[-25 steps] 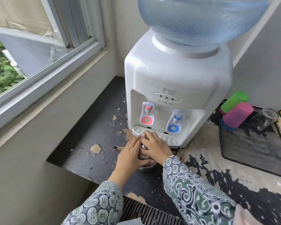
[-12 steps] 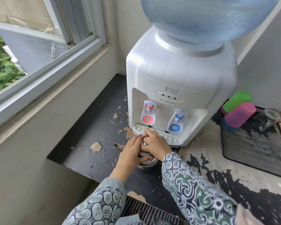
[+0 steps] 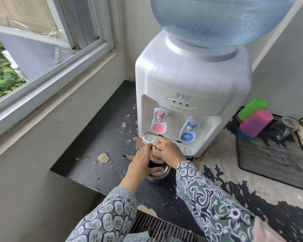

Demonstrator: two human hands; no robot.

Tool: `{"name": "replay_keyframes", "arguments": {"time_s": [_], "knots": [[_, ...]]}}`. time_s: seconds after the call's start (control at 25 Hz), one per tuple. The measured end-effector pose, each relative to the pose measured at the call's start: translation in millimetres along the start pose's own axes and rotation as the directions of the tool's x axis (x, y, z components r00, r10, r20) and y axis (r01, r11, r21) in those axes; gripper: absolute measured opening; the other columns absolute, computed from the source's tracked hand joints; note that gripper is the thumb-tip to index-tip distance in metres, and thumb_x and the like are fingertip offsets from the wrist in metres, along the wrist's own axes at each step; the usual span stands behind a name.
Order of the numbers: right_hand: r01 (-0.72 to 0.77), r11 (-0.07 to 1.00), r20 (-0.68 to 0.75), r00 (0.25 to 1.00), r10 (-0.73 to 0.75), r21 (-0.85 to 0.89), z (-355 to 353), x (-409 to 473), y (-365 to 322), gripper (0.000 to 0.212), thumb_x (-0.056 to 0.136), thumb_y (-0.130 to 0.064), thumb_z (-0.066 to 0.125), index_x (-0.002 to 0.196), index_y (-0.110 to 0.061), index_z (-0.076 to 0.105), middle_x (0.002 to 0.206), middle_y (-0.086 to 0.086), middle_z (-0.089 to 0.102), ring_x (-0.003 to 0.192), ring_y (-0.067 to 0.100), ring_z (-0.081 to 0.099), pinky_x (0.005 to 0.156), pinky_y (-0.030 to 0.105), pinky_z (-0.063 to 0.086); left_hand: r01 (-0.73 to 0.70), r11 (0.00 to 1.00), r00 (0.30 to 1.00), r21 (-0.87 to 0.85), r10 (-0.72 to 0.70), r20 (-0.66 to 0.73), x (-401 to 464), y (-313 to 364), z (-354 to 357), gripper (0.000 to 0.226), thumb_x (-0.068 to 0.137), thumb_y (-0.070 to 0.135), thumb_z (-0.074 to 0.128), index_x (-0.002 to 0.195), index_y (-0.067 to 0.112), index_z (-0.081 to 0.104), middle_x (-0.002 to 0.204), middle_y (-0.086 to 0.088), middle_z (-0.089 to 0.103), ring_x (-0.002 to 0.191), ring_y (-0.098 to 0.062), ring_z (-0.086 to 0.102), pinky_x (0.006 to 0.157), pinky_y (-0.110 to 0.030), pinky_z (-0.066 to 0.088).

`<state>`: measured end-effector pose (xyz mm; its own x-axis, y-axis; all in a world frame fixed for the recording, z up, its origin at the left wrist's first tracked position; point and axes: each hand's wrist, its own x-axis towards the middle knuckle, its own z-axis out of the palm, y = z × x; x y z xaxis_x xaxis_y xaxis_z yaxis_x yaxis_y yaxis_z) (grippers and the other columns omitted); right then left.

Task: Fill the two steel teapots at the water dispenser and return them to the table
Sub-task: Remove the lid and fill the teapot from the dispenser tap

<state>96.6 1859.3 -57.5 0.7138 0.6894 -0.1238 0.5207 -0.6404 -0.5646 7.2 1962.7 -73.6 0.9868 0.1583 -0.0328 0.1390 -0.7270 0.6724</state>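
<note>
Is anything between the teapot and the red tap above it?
Yes: both hands. The left hand grips the teapot body; the right hand pinches the lid knob, covering the top below the red tap.

Daylight from a sliding window [image 3: 47, 55] at left, pale grey frame, green foliage [image 3: 2, 79] beyond the glass. Below it, a plain cream wall [image 3: 33, 172] under a wide sill. More cream wall [image 3: 287, 67] at right, meeting in a corner behind. Dark, worn surface [image 3: 103, 137] with paint flaked off in tan and whitish patches. On its right side, a black mesh tray [image 3: 273, 163] close against the right wall.
</note>
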Motion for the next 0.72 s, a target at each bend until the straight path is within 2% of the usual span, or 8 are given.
{"name": "replay_keyframes", "arguments": {"time_s": [0.12, 0.2, 0.28, 0.36, 0.48, 0.56, 0.64, 0.72], "knots": [[0.043, 0.999, 0.061, 0.997, -0.042, -0.016, -10, 7, 3, 0.036, 0.087, -0.031, 0.052, 0.07, -0.001, 0.057, 0.083, 0.006, 0.05, 0.072, 0.022, 0.051, 0.068, 0.038, 0.041, 0.016, 0.999, 1.0, -0.051, -0.016, -0.007, -1, 0, -2, 0.08, 0.067, 0.031, 0.08, 0.129, 0.006, 0.036, 0.124, -0.009, 0.05, 0.12, -0.024, 0.043, 0.099, -0.025, 0.029], [0.044, 0.998, 0.021, 0.999, -0.045, 0.047, -17, 3, 7, 0.035, 0.086, -0.033, 0.054, 0.067, -0.003, 0.054, 0.081, 0.003, 0.052, 0.072, 0.023, 0.054, 0.07, 0.041, 0.044, 0.03, 0.993, 0.999, -0.112, -0.032, -0.019, -2, 1, -3, 0.081, 0.064, 0.028, 0.082, 0.129, 0.008, 0.037, 0.125, -0.007, 0.052, 0.12, -0.022, 0.045, 0.097, -0.024, 0.031], [0.071, 0.994, -0.148, 0.987, -0.058, 0.085, -17, -14, 13, 0.034, 0.086, -0.04, 0.051, 0.069, -0.011, 0.053, 0.082, -0.003, 0.054, 0.07, 0.017, 0.054, 0.067, 0.037, 0.046, 0.019, 0.993, 1.0, -0.119, -0.02, -0.013, -1, 0, -4, 0.08, 0.064, 0.028, 0.082, 0.129, 0.011, 0.04, 0.125, -0.005, 0.053, 0.119, -0.021, 0.045, 0.1, -0.028, 0.033], [0.096, 0.989, -0.378, 0.924, -0.047, 0.11, -8, -38, 23, 0.034, 0.086, -0.045, 0.047, 0.077, -0.013, 0.058, 0.09, -0.002, 0.061, 0.072, 0.012, 0.058, 0.066, 0.028, 0.049, -0.004, 0.996, 1.0, -0.087, 0.005, 0.006, -1, -2, -3, 0.081, 0.064, 0.032, 0.082, 0.129, 0.01, 0.041, 0.127, -0.006, 0.051, 0.121, -0.022, 0.044, 0.104, -0.032, 0.033], [-0.006, 0.988, -0.557, 0.825, 0.093, 0.156, 14, -73, 46, 0.035, 0.086, -0.04, 0.051, 0.088, -0.007, 0.062, 0.097, -0.001, 0.063, 0.077, 0.012, 0.061, 0.066, 0.024, 0.051, -0.005, 0.999, 0.999, -0.045, 0.007, 0.043, 0, -4, -2, 0.086, 0.063, 0.035, 0.081, 0.133, 0.008, 0.037, 0.135, -0.007, 0.045, 0.127, -0.023, 0.039, 0.108, -0.036, 0.03], [-0.167, 0.973, -0.531, 0.816, 0.228, 0.16, 30, -89, 63, 0.027, 0.085, -0.033, 0.057, 0.086, -0.006, 0.061, 0.103, -0.001, 0.063, 0.086, 0.015, 0.061, 0.071, 0.026, 0.05, 0.001, 0.999, 0.999, -0.044, 0.001, 0.051, 0, -5, -2, 0.088, 0.063, 0.035, 0.081, 0.134, 0.007, 0.036, 0.137, -0.008, 0.044, 0.128, -0.024, 0.038, 0.109, -0.035, 0.03], [-0.3, 0.954, -0.447, 0.852, 0.272, 0.008, 46, -101, 76, 0.024, 0.085, -0.033, 0.06, 0.089, -0.009, 0.063, 0.115, -0.001, 0.062, 0.106, 0.019, 0.058, 0.085, 0.034, 0.046, 0.014, 0.997, 0.999, -0.069, -0.01, 0.048, 0, -5, -3, 0.086, 0.063, 0.034, 0.082, 0.133, 0.009, 0.037, 0.135, -0.007, 0.045, 0.127, -0.024, 0.039, 0.108, -0.035, 0.033], [-0.364, 0.915, -0.387, 0.88, 0.277, -0.174, 57, -108, 82, 0.027, 0.085, -0.039, 0.056, 0.096, -0.016, 0.064, 0.126, -0.003, 0.057, 0.122, 0.018, 0.047, 0.093, 0.04, 0.037, 0.025, 0.995, 0.998, -0.093, -0.021, 0.053, 1, -5, -3, 0.085, 0.063, 0.032, 0.083, 0.132, 0.011, 0.038, 0.135, -0.006, 0.045, 0.126, -0.023, 0.04, 0.107, -0.035, 0.034]]}}
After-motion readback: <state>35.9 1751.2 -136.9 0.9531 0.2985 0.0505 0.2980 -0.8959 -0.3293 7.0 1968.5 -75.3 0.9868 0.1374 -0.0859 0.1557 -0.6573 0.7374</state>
